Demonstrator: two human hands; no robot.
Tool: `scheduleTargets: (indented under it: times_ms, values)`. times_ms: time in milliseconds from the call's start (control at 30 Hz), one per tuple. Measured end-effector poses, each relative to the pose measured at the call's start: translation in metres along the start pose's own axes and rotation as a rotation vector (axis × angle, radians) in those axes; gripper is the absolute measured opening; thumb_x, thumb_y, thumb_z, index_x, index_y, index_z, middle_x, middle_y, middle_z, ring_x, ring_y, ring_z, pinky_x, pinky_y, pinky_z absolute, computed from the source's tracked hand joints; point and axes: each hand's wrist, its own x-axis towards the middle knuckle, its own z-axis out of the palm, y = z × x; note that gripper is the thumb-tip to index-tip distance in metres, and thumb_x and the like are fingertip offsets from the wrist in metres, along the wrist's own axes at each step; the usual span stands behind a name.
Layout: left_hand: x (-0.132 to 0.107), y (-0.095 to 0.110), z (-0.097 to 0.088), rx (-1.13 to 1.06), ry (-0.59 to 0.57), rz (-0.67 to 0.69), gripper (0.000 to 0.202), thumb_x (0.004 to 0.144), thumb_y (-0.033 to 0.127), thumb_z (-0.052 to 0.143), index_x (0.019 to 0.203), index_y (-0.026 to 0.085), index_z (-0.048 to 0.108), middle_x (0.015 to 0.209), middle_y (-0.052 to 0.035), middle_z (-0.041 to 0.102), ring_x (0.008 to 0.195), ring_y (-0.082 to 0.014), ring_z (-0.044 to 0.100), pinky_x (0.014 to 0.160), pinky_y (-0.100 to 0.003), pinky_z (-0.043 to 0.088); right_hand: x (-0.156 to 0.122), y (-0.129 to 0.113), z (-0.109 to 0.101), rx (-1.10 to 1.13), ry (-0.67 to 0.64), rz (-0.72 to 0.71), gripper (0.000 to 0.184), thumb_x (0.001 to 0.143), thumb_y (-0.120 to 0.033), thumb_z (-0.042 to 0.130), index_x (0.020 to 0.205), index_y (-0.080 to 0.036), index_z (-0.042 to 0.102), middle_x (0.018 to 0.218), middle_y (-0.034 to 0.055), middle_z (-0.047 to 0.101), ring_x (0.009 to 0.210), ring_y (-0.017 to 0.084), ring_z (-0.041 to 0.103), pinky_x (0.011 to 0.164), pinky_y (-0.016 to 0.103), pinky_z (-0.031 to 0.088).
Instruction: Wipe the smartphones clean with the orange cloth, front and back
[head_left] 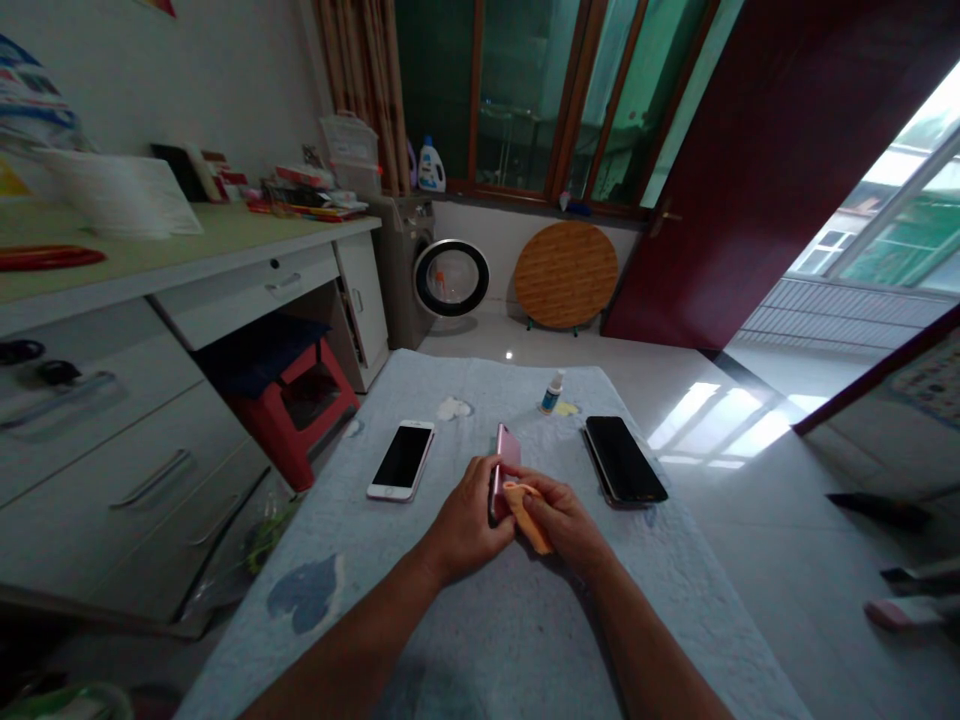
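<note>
A pink smartphone [508, 443] is held on edge above the cloth-covered table, its back turned to the right. My left hand [471, 515] is closed around its left side and lower end. In my right hand [562, 515] is a folded orange cloth [534, 525], pinched by the fingers and pressed against the phone's back. A white smartphone [402, 460] with a dark screen lies face up to the left of my hands. To their right lies a black smartphone [624, 460], also screen up. Beyond my hands stands a small spray bottle [552, 393] with a blue label.
The table has a light blue patterned cover [420, 620]. Left of it are a red stool [307, 400] and a desk with drawers [247, 300]. Behind stand a washing machine with its round door [451, 278] open and a round wooden tabletop [566, 275] against the wall.
</note>
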Motion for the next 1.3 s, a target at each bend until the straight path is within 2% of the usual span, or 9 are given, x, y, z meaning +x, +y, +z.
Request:
scheduleTargets:
  times_ms: [200, 300, 367, 467, 600, 833, 967, 1167, 1300]
  values:
    - [0.002, -0.001, -0.005, -0.122, -0.118, -0.108, 0.102, 0.063, 0.021, 0.073, 0.145, 0.020, 0.014, 0.141, -0.0147, 0.038, 0.128, -0.0299, 0.041, 0.105, -0.043, 0.037, 0.000, 0.006, 0.000, -0.127, 0.028, 0.058, 0.040, 0.083, -0.043, 0.059, 0.115, -0.019, 0.066, 0.095, 0.0058, 0.069, 0.079, 0.016, 0.062, 0.069, 0.028, 0.048]
    - [0.003, -0.004, -0.011, -0.092, -0.182, -0.112, 0.106, 0.059, 0.029, 0.078, 0.146, 0.021, 0.018, 0.136, -0.0129, 0.044, 0.124, -0.0307, 0.044, 0.102, -0.043, 0.039, 0.002, 0.009, -0.002, -0.234, 0.067, 0.023, 0.036, 0.084, -0.043, 0.056, 0.108, -0.019, 0.069, 0.093, 0.0058, 0.069, 0.081, 0.018, 0.061, 0.069, 0.028, 0.048]
    - [0.003, -0.007, -0.013, -0.026, -0.239, -0.118, 0.104, 0.056, 0.033, 0.080, 0.144, 0.022, 0.025, 0.130, -0.0112, 0.049, 0.119, -0.0309, 0.048, 0.098, -0.041, 0.041, 0.004, 0.013, -0.006, -0.323, 0.156, -0.034, 0.033, 0.085, -0.042, 0.053, 0.102, -0.018, 0.069, 0.089, 0.0055, 0.068, 0.078, 0.018, 0.060, 0.069, 0.028, 0.048]
    - [0.001, -0.009, -0.013, 0.095, -0.294, -0.157, 0.108, 0.052, 0.037, 0.082, 0.143, 0.021, 0.027, 0.128, -0.0109, 0.051, 0.115, -0.0307, 0.050, 0.093, -0.038, 0.043, 0.007, 0.018, -0.013, -0.544, 0.376, -0.157, 0.027, 0.086, -0.038, 0.052, 0.091, -0.017, 0.067, 0.082, 0.0043, 0.064, 0.075, 0.017, 0.057, 0.068, 0.028, 0.046]
    - [-0.001, -0.003, -0.012, 0.257, -0.341, -0.211, 0.104, 0.052, 0.044, 0.080, 0.140, 0.022, 0.031, 0.127, -0.0102, 0.052, 0.116, -0.0312, 0.051, 0.092, -0.036, 0.042, 0.008, 0.019, -0.016, -0.769, 0.550, -0.306, 0.018, 0.085, -0.029, 0.053, 0.094, -0.018, 0.064, 0.087, 0.0043, 0.060, 0.080, 0.017, 0.055, 0.074, 0.029, 0.043]
    - [0.000, 0.007, -0.012, 0.446, -0.386, -0.244, 0.082, 0.052, 0.052, 0.078, 0.122, 0.021, 0.047, 0.113, -0.0079, 0.057, 0.106, -0.0289, 0.056, 0.087, -0.034, 0.044, 0.007, 0.019, -0.007, -0.864, 0.424, -0.363, 0.017, 0.084, -0.016, 0.049, 0.085, -0.019, 0.065, 0.088, 0.0040, 0.052, 0.077, 0.015, 0.052, 0.070, 0.026, 0.044]
    - [-0.001, 0.005, -0.012, 0.417, -0.372, -0.232, 0.086, 0.052, 0.050, 0.079, 0.125, 0.022, 0.044, 0.113, -0.0074, 0.056, 0.106, -0.0288, 0.057, 0.087, -0.034, 0.044, 0.004, 0.017, -0.003, -0.945, 0.335, -0.350, 0.023, 0.078, -0.009, 0.048, 0.087, -0.019, 0.067, 0.093, 0.0059, 0.054, 0.089, 0.018, 0.052, 0.082, 0.031, 0.043]
    - [-0.002, -0.006, -0.015, 0.311, -0.366, -0.156, 0.086, 0.050, 0.043, 0.082, 0.125, 0.023, 0.045, 0.119, -0.0085, 0.056, 0.107, -0.0303, 0.057, 0.090, -0.037, 0.045, 0.002, 0.013, -0.002, -1.005, 0.312, -0.292, 0.018, 0.087, -0.023, 0.054, 0.091, -0.021, 0.071, 0.097, 0.0081, 0.056, 0.093, 0.021, 0.051, 0.086, 0.035, 0.042]
    - [-0.001, -0.008, -0.015, 0.299, -0.358, -0.163, 0.081, 0.052, 0.041, 0.081, 0.123, 0.023, 0.048, 0.116, -0.0076, 0.058, 0.106, -0.0299, 0.059, 0.090, -0.037, 0.046, 0.004, 0.011, -0.003, -1.010, 0.263, -0.272, 0.020, 0.087, -0.017, 0.051, 0.085, -0.020, 0.071, 0.093, 0.0075, 0.058, 0.090, 0.019, 0.052, 0.082, 0.032, 0.043]
